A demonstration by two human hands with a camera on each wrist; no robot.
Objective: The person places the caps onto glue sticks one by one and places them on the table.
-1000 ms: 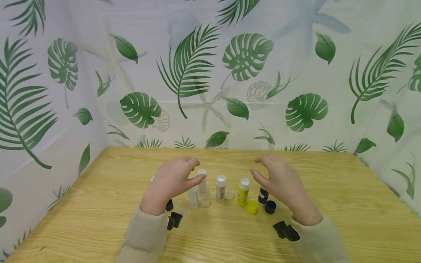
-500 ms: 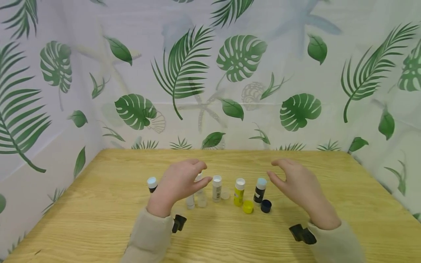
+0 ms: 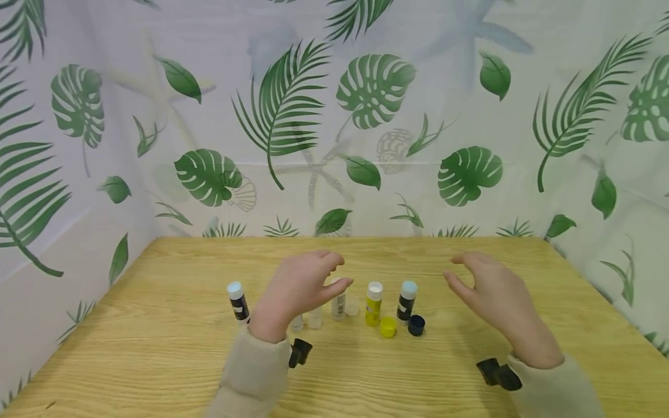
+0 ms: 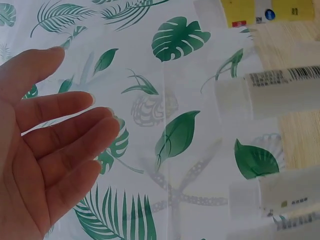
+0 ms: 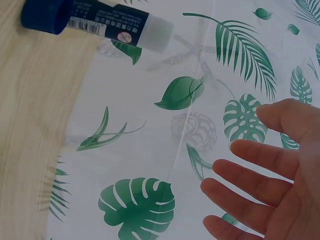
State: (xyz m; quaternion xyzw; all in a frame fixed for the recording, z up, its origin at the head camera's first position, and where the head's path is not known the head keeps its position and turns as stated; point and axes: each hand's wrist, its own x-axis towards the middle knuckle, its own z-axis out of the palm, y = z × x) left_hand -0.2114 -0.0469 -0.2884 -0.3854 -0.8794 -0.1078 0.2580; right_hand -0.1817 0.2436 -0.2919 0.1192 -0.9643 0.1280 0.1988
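A yellow-brown wood-grain tabletop (image 3: 397,377) fills the near part, a small dark mark (image 3: 50,404) at its near left. White sheeting (image 3: 292,203) printed with large green leaves (image 3: 375,90), a pale blue starfish (image 3: 502,36) and faint grey shells (image 3: 394,151) lines the far, left and right sides. Soft light looks lilac at far left.

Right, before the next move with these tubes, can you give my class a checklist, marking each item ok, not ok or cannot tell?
1. Left grip free: ok, holding nothing.
2. Right grip free: ok, holding nothing.
3. Yellow cylindrical plastic tube upright, with its round yellow plastic cap nearby: ok.
4. Rightmost dark cylindrical plastic tube upright, with its round dark plastic cap nearby: ok.
5. White cylindrical plastic tubes fully visible from the head view: not ok, the left grip partly covers them.
6. Cap beside the leftmost dark cylindrical plastic tube: cannot tell, the left wrist blocks that spot.
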